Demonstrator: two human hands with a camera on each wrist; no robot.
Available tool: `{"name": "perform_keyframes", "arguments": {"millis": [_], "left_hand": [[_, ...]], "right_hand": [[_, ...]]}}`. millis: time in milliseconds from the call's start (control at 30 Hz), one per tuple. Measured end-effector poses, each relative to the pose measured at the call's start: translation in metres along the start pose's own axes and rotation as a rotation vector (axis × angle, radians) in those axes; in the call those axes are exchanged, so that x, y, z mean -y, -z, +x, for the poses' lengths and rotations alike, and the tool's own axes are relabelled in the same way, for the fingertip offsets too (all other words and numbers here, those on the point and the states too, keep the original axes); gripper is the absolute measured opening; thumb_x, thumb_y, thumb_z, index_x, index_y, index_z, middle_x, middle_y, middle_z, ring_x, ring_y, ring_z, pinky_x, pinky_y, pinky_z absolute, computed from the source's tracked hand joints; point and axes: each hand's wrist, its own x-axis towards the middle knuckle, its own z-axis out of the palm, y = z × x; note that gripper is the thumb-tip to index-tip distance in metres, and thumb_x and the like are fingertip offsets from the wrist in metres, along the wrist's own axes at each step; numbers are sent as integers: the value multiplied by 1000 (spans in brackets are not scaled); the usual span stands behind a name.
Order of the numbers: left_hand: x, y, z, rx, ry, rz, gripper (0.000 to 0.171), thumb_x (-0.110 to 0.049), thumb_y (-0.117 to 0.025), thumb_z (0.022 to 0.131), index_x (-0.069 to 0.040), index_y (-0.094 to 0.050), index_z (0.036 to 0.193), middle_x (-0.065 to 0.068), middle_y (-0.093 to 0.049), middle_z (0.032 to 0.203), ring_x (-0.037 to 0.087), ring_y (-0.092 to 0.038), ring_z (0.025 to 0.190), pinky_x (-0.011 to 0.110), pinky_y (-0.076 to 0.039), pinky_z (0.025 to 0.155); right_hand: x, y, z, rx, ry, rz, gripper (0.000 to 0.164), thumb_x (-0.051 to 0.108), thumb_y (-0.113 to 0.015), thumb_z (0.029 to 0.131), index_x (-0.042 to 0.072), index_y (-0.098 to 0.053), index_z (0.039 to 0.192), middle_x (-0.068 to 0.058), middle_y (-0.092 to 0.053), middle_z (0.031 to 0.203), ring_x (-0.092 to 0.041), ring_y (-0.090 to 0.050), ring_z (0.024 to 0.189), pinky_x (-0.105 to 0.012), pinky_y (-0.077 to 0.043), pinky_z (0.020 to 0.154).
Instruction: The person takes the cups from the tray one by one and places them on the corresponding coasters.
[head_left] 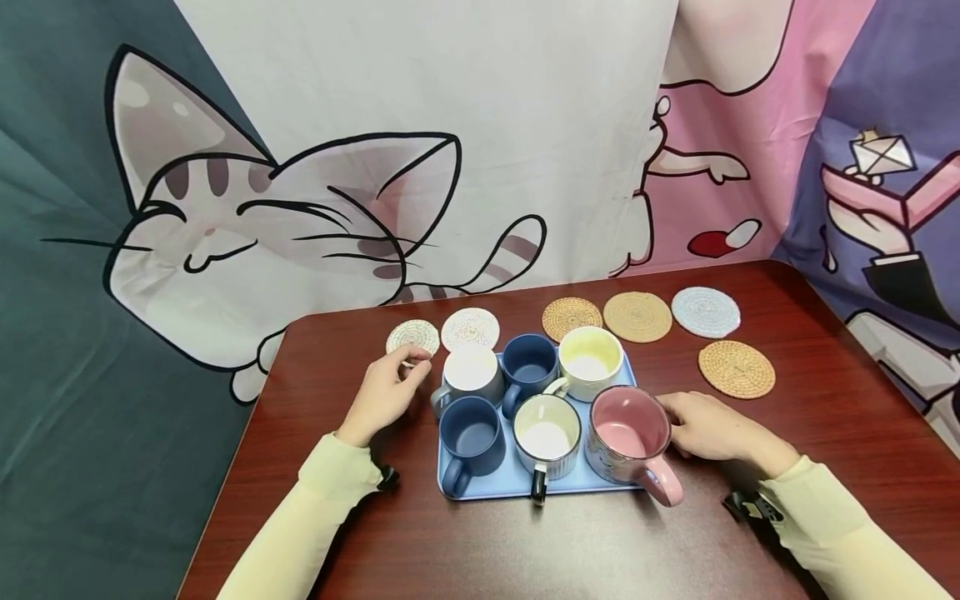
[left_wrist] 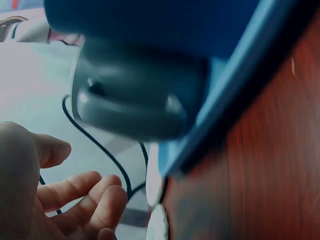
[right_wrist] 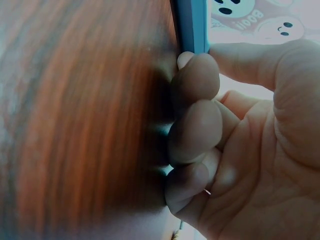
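Note:
A light blue tray (head_left: 498, 487) carries several mugs in two rows. My right hand (head_left: 705, 425) is at its right side, beside the large pink mug (head_left: 628, 425). In the right wrist view the thumb and curled fingers (right_wrist: 195, 132) pinch the tray's edge (right_wrist: 192, 27). At the left side my left hand (head_left: 384, 396) is off the tray, fingers loosely bent and holding nothing, near the grey mug (head_left: 471, 371) with a white inside. Also on the tray are two dark blue mugs (head_left: 472, 433) (head_left: 529, 362), a cream mug with yellow inside (head_left: 591, 360) and a ribbed white mug (head_left: 547, 429).
Behind the tray lie round woven coasters: a small pale one (head_left: 412, 335), a white one (head_left: 470, 329), two tan ones (head_left: 572, 317) (head_left: 637, 317) and a light blue one (head_left: 705, 312). Another tan coaster (head_left: 737, 369) lies right. A cartoon cloth (head_left: 525, 125) hangs behind the brown table (head_left: 315, 383).

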Motion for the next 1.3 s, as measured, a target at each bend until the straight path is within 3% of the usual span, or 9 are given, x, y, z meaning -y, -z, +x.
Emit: {"name": "perform_keyframes", "arguments": {"millis": [233,367,467,767,1000,1300], "left_hand": [[-15,0,-17,130,90,-139,25,-32,-60,105,-12,-72,116,8,-72,94,29,-66,80,27,-51,68],[-16,-3,-23,168,137,-195,26,-34,-59,106,-13,-72,113,8,-70,87,26,-67,78,28,-52,68],[-17,-5,-27,177,150,-230,26,-35,-59,106,-13,-72,111,11,-69,86,24,-67,77,29,-51,68],[-16,-15,-33,191,144,-305,24,-30,-59,106,-9,-71,109,14,-73,101,27,-68,81,32,-54,75],[-14,-18,-34,195,133,-328,24,-28,-59,106,-7,-70,103,15,-74,98,24,-66,79,30,-55,74],[-16,-22,-32,197,133,-329,25,-21,-58,106,-6,-69,91,16,-70,91,31,-65,76,33,-56,71]], "right_hand": [[0,0,0,8,-4,25,20,8,-62,93,25,-67,101,17,-54,55,2,-54,51,-22,-45,62],[0,0,-1,12,-8,32,19,8,-62,94,25,-67,100,17,-54,54,1,-55,50,-22,-44,62],[0,0,-1,13,-8,34,19,9,-62,94,26,-67,99,16,-54,54,1,-55,50,-22,-44,61],[0,0,-1,6,-4,8,19,9,-62,93,25,-67,100,17,-53,56,2,-53,54,-22,-45,62],[1,0,-1,7,-1,16,19,8,-62,93,25,-67,100,17,-53,55,2,-53,53,-22,-44,61],[1,1,-1,0,-11,6,20,8,-62,92,25,-68,101,17,-53,56,2,-53,55,-23,-44,62]]}}
